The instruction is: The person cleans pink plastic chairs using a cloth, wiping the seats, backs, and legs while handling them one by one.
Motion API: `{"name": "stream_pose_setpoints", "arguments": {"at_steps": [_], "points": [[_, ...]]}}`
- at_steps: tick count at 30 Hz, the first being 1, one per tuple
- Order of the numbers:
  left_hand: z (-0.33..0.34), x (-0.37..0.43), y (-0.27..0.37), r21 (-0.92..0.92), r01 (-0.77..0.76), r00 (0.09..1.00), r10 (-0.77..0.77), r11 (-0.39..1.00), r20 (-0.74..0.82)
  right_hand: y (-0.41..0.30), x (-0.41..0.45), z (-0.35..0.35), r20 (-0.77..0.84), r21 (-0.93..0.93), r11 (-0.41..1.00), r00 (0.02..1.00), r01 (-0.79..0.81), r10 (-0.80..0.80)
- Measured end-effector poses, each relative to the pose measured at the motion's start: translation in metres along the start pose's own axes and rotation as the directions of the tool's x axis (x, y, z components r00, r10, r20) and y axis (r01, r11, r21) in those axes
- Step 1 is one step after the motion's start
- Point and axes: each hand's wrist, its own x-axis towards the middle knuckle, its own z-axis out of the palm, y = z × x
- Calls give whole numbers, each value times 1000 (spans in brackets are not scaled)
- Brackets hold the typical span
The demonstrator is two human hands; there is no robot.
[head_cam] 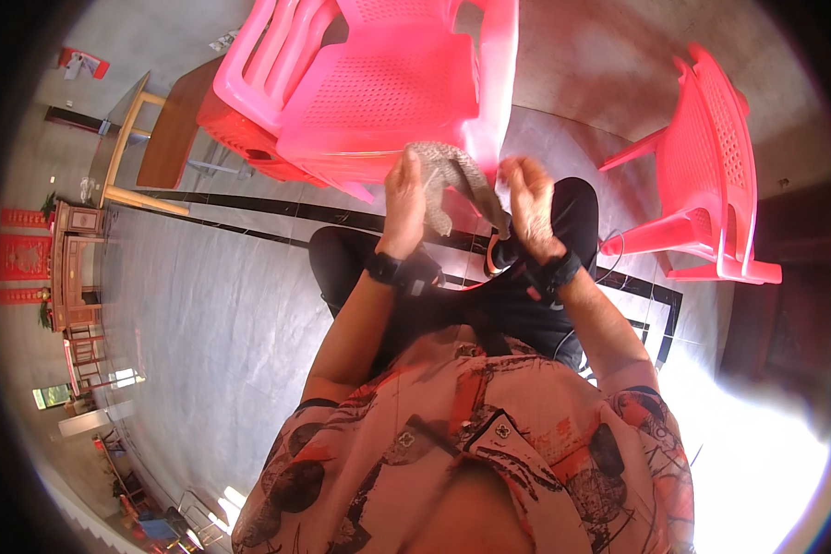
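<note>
A grey-brown knitted piece (450,170) hangs in front of me over my knees, before the seat of a pink plastic armchair (388,90). My left hand (405,201) grips its left side, thumb pointing up. From there the knit curves over to the right, and one strip droops beside my right hand (528,197). The fingers of that hand are curled together and slightly blurred; whether a thread or an edge of the knit is between them cannot be made out. Both wrists wear dark bands.
More pink chairs are stacked under the front one. Another pink plastic chair (699,173) stands at right by the wall. A wooden table (176,128) is at upper left, and a carved wooden cabinet (76,266) is far left. A thin cable (620,253) loops near my right knee.
</note>
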Motion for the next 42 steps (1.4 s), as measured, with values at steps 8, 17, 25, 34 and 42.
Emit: {"name": "stream_pose_setpoints", "arguments": {"at_steps": [8, 17, 25, 34, 42], "points": [[41, -39, 8, 701, -497, 850, 450, 512, 274, 63, -22, -2, 175, 543, 719, 895, -435, 410], [-3, 17, 3, 642, -140, 971, -24, 754, 239, 46, -34, -18, 182, 31, 984, 969, -175, 166], [38, -21, 11, 571, -321, 869, -6, 755, 496, 85, -29, -14, 368, 368, 861, 906, -351, 212], [-38, 76, 6, 425, -232, 960, 275, 875, -43, 70, 22, -5, 349, 937, -145, 809, -319, 473], [-87, 161, -34, 890, -138, 886, 456, 434, -85, 93, 69, 85, 68, 243, 967, 996, -78, 63]]}}
